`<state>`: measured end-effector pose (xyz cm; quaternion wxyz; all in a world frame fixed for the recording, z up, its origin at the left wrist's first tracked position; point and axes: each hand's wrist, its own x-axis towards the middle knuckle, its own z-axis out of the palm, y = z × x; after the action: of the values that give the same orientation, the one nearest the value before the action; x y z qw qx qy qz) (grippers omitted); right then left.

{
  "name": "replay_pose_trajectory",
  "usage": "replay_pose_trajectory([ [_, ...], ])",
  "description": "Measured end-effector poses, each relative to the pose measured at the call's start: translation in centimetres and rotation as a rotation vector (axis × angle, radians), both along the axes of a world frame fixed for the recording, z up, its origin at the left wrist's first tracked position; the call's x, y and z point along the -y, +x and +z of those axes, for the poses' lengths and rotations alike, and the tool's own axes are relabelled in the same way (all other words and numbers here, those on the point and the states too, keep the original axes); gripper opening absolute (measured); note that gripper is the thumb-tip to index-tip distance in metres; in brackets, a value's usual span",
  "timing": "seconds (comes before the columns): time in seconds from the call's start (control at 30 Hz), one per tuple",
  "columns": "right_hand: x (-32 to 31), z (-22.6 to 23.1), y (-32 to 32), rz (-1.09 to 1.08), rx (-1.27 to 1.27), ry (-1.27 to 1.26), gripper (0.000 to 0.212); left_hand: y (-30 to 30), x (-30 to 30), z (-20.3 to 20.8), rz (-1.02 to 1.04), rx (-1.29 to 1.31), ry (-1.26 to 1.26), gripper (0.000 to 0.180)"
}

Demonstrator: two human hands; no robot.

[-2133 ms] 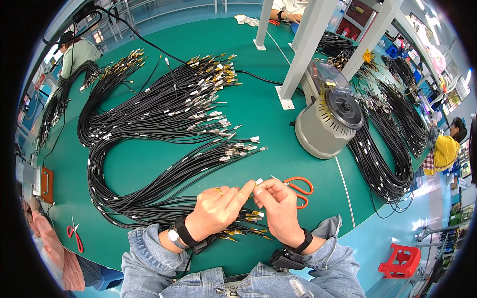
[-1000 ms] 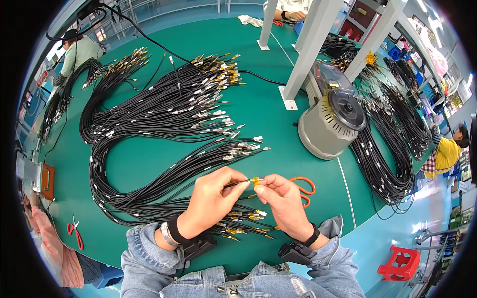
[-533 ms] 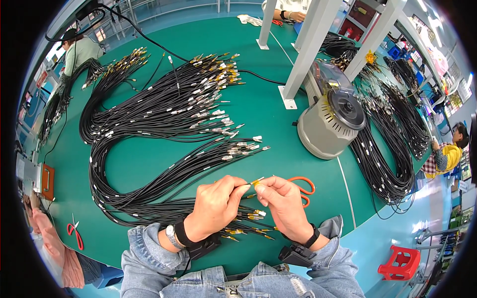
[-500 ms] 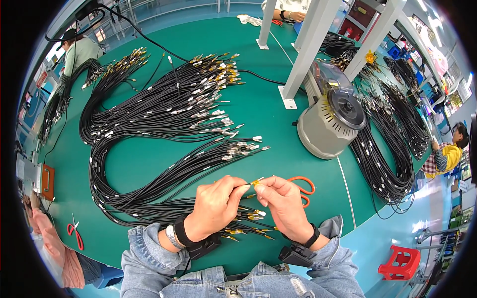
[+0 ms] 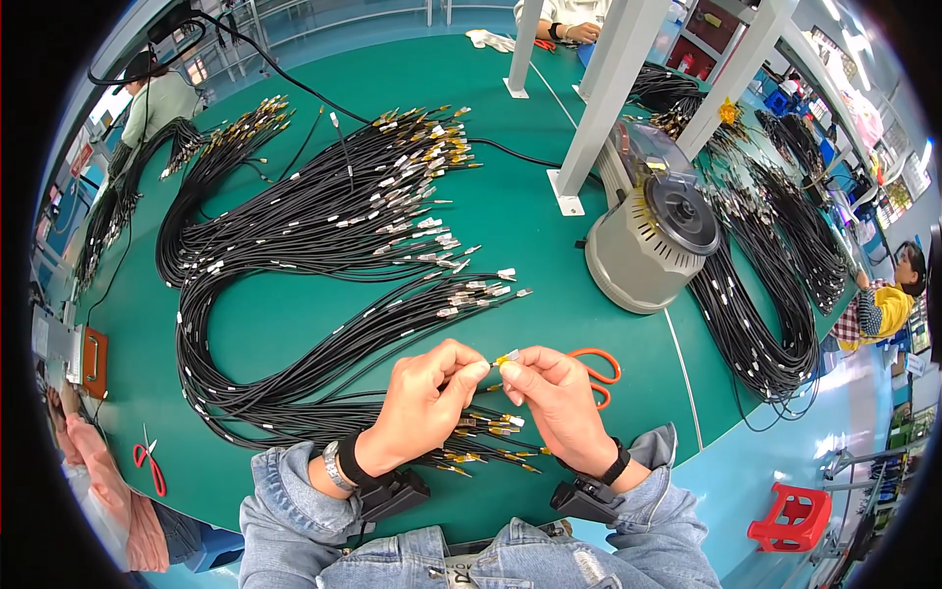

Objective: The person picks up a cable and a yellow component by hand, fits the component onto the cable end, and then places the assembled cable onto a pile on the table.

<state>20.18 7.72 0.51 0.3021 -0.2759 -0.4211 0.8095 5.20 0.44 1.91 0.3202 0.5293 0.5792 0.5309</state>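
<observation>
Both hands meet over the front of the green table. My left hand (image 5: 424,398) pinches a black cable close to its end, thumb against forefinger. In my right hand (image 5: 557,402), thumb and forefinger close on the yellow and white tip (image 5: 507,358) of that same cable. Beneath and beside my left hand runs a thick bundle of black cables (image 5: 294,386), its yellow and white ends poking out between my forearms. Orange-handled scissors (image 5: 610,365) lie just past my right hand, their blades hidden behind it.
More black cables (image 5: 294,221) curve across the table (image 5: 535,245). A grey tape dispenser (image 5: 643,260) stands right of centre, by white posts (image 5: 596,108). Red-handled scissors (image 5: 152,466) lie at left. Further right hangs another cable bundle (image 5: 756,334). A red stool (image 5: 790,517) stands on the floor. Other people sit around.
My left hand has rolled slightly, its fingers still pinching the cable. The white piece at the tip stands out more between my fingers. The right hand has barely moved.
</observation>
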Motion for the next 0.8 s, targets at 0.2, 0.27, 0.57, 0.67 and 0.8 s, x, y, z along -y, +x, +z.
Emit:
replay_pose_trajectory([
  [0.2,0.2,-0.3,-0.1,-0.062,0.086,0.238,0.009,-0.4,-0.1,0.2,-0.093,0.153,-0.101,0.017],
  [0.27,0.2,-0.4,-0.2,-0.112,0.093,0.408,0.008,-0.7,-0.1,0.3,-0.152,0.215,-0.174,0.020],
  [0.57,0.1,0.7,-1.1,-0.155,-0.015,0.308,0.011,-0.9,-0.2,0.3,-0.163,0.294,-0.227,0.023],
  [0.67,-0.1,0.2,-0.6,-0.071,0.059,0.305,0.011,-0.8,-0.2,0.6,-0.164,0.224,-0.293,0.025],
  [0.8,-0.7,-0.8,0.2,0.055,0.082,0.357,0.013,-1.1,-0.3,0.3,-0.238,0.275,-0.319,0.023],
])
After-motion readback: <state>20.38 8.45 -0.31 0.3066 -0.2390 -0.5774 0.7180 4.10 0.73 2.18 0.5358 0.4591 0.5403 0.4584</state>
